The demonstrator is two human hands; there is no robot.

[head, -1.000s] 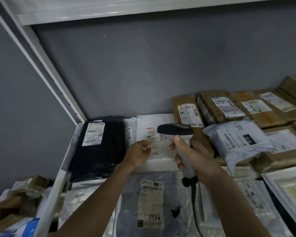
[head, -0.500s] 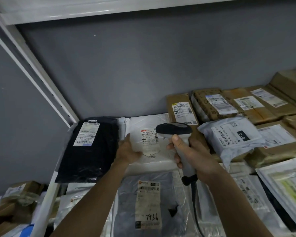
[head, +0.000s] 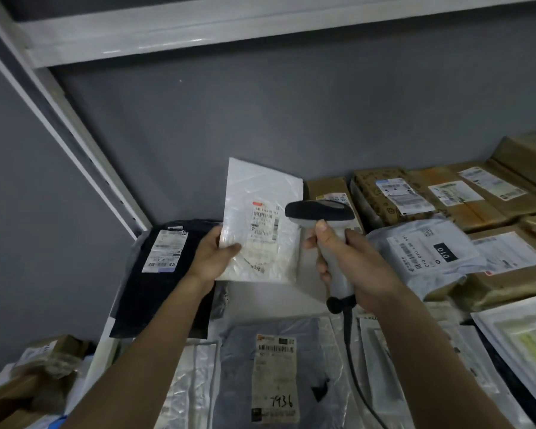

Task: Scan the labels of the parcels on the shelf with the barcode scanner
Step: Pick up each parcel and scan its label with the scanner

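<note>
At the far left, below shelf level, a brown box (head: 48,356) with a pale label sits among other packages. On the shelf (head: 106,351) itself, the leftmost parcel is a black bag (head: 164,292) lying flat, its white label (head: 164,251) facing up. Just right of it the person's left hand (head: 212,258) pinches the lower left edge of a white parcel (head: 262,221), thumb on the front and fingers behind, holding it tilted up off the shelf so that its barcode label (head: 264,222) faces the camera. Near and below it, a grey bag (head: 273,373) lies flat with a long label marked 7936 (head: 276,379). To the right of the raised parcel, the right hand (head: 353,267) is wrapped tightly round the pale handle of the barcode scanner (head: 322,221), thumb on top; the scanner's dark head sits just beside the white parcel's label, pointing left. A black cable (head: 353,360) hangs from the handle's base. Farther right lie a grey mailer printed 010 (head: 424,255), and brown boxes (head: 446,196) with white labels along the back wall. Clear plastic bags (head: 514,342) lie at the near right.
</note>
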